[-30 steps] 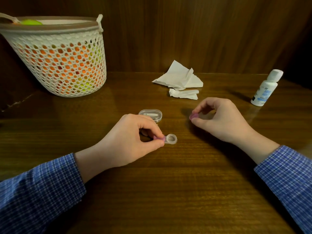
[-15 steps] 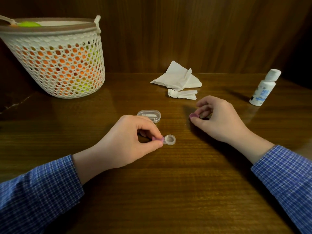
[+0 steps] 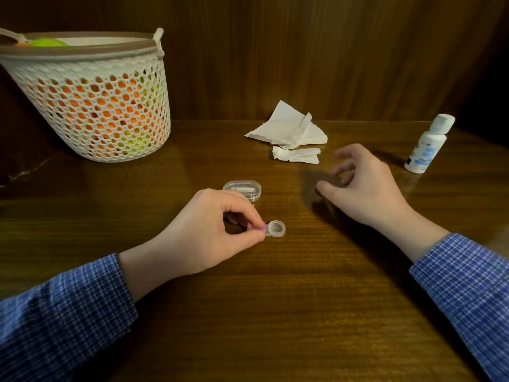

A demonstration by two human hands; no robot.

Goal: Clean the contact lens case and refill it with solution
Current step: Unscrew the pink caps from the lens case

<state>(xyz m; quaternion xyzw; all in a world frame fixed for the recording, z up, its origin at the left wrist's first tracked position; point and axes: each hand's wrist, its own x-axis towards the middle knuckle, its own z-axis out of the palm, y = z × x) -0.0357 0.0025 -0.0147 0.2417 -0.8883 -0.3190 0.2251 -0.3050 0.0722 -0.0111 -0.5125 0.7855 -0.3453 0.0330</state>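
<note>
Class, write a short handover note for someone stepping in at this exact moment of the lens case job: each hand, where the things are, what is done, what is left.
Left hand: pinches the lens case at its pink-capped end, flat on the table; the other well is uncapped and open.
Right hand: open, blurred, holds nothing visible, above the table between the tissues and the case.
Solution bottle: upright, capped, far right.
Clear box: behind the left hand.
Basket: far left.
Done: one cap off; where it lies is hidden.
Left: remove the pink cap, wipe both wells, refill, recap.
</note>
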